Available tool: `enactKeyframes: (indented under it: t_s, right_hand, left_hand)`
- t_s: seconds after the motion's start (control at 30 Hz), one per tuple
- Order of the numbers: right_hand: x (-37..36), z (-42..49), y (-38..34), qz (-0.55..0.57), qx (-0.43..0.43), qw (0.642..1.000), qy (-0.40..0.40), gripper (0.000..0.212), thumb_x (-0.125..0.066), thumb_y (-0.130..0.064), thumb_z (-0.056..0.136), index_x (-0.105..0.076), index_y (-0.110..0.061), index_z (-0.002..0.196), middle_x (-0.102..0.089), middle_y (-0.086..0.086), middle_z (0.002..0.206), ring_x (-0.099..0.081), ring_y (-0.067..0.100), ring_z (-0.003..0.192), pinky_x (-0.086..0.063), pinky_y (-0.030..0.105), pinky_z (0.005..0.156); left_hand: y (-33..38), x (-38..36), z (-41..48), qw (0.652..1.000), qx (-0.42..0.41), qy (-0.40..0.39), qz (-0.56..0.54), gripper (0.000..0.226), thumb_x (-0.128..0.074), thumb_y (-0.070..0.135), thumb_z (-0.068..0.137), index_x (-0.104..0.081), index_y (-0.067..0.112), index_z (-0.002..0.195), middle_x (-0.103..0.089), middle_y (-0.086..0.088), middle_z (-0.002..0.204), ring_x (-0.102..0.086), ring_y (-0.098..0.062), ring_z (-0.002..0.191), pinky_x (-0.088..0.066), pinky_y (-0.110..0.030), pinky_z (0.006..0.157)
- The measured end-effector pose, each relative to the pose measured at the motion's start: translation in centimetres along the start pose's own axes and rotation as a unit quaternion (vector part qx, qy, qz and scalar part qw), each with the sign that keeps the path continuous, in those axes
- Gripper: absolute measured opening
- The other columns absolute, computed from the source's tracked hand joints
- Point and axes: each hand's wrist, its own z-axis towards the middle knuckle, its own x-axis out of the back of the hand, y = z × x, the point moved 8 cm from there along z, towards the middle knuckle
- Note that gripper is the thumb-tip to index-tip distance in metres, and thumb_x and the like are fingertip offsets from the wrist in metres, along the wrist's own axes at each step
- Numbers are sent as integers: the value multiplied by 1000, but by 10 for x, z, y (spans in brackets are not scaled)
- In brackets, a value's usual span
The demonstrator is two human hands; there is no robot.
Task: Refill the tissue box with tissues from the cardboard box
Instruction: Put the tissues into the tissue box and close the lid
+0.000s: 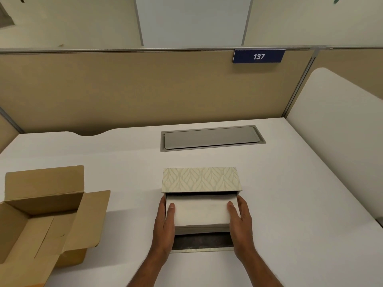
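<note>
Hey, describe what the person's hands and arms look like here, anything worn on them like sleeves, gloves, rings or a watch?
Both are bare. The left hand and right hand wear no gloves, and no rings show on the visible fingers. The forearms are uncovered down to the bottom edge of the picture, with no sleeve, watch or wristband in sight. Fingernails look short and unpainted.

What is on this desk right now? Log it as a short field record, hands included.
surface: white desk
tissue box: patterned, centre of desk, near side open, flap lying flat toward the person
tissue stack: white, partly inside the open side
left hand: gripping the stack's left end
right hand: gripping the stack's right end
cardboard box: left of tissue box, flaps open, no tissues visible inside
desk hatch: grey, closed, behind the tissue box
</note>
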Motion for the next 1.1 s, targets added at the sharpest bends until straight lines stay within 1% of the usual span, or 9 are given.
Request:
enactKeyframes:
  t_s: [0.23,0.37,0.47,0.57,0.67,0.77,0.83,0.93,1.1]
  right_hand:
    - [-2,0,0,-2,-3,1000,5,43,-52,-28,102,-44,-32,144,-47,-14,143,-44,7,130,-33,29,107]
    - [-2,-1,-2,-7,6,1000,1,43,-52,-26,101,-44,-32,143,-48,-13,144,-43,6,130,-34,29,107]
    - [1,-2,-9,-9,21,1000,-4,46,-55,-23,100,-43,-31,144,-46,-13,146,-41,6,134,-32,26,106]
    - [7,-5,-19,-20,37,999,20,49,-57,-32,99,-41,-33,145,-42,-10,152,-40,13,137,-33,30,107]
    - [7,-11,-48,-63,96,992,60,54,-54,-49,94,-37,-39,145,-40,-16,149,-37,19,141,-34,36,111]
    - [-11,-11,-89,-155,229,960,37,51,-53,-40,98,-37,-32,146,-33,-8,159,-27,14,148,-31,42,118]
    - [-30,-3,-103,-265,280,923,2,51,-51,-32,101,-37,-25,149,-24,-1,164,-15,16,152,-22,47,122]
    - [-54,12,-101,-415,279,864,-55,51,-43,-35,103,-30,-27,152,-10,0,167,0,23,154,-2,50,123]
    - [-67,30,-88,-528,236,808,-112,56,-32,-47,103,-18,-31,155,-1,0,168,8,28,153,3,57,120]
  left_hand:
    - [5,-1,3,1000,7,4,-5,52,-41,37,103,-25,33,152,-32,27,144,-30,4,132,-21,-21,109]
    - [6,-1,2,1000,2,-3,1,49,-42,38,103,-27,39,149,-35,27,143,-33,3,131,-24,-22,108]
    - [9,2,1,1000,-6,-10,13,52,-45,37,102,-26,36,151,-34,21,151,-31,-4,140,-25,-28,116]
    - [21,4,-1,1000,-21,-7,15,57,-45,39,100,-24,35,153,-33,13,158,-29,-11,146,-25,-38,121]
    - [42,5,-1,997,-59,12,38,61,-44,47,96,-21,40,153,-34,14,158,-30,-10,146,-26,-36,119]
    - [67,2,5,982,-128,31,135,59,-42,43,99,-19,38,153,-25,12,162,-23,-9,148,-25,-33,117]
    - [83,-6,14,951,-191,27,242,57,-41,39,101,-21,33,154,-15,9,165,-10,-9,152,-15,-34,121]
    - [87,-20,35,904,-208,-15,374,53,-37,36,104,-23,26,154,-9,4,167,1,-14,154,0,-33,121]
    - [82,-25,54,886,-193,-78,414,57,-39,40,103,-17,28,154,-3,4,168,3,-15,154,-2,-33,118]
